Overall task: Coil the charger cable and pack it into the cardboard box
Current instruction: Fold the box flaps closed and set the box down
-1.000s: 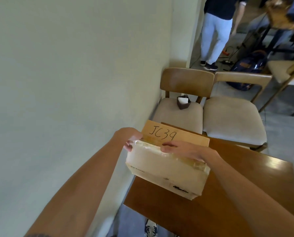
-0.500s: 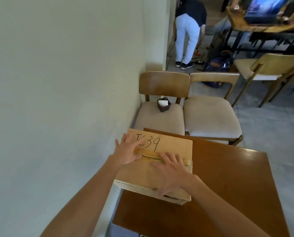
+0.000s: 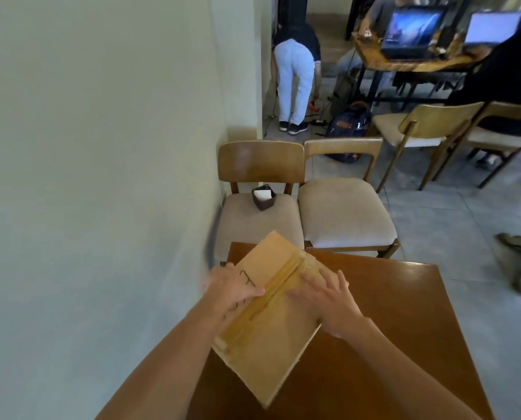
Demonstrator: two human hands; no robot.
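Handwritten black marker on cardboard box (image 3: 271, 313) top flap, near table's (image 3: 404, 298) far-left corner: only "J" readable; remainder covered by left hand (image 3: 233, 287).

A glossy brown wooden bench (image 3: 404, 313) stands beside the wall, carrying one closed, taped tan cardboard box (image 3: 271, 344) lying askew at its left edge.

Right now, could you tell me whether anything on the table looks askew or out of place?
Yes: the cardboard box sits skewed across the wooden table, its left corner overhanging the edge toward the wall. Both hands press flat on its closed flaps.
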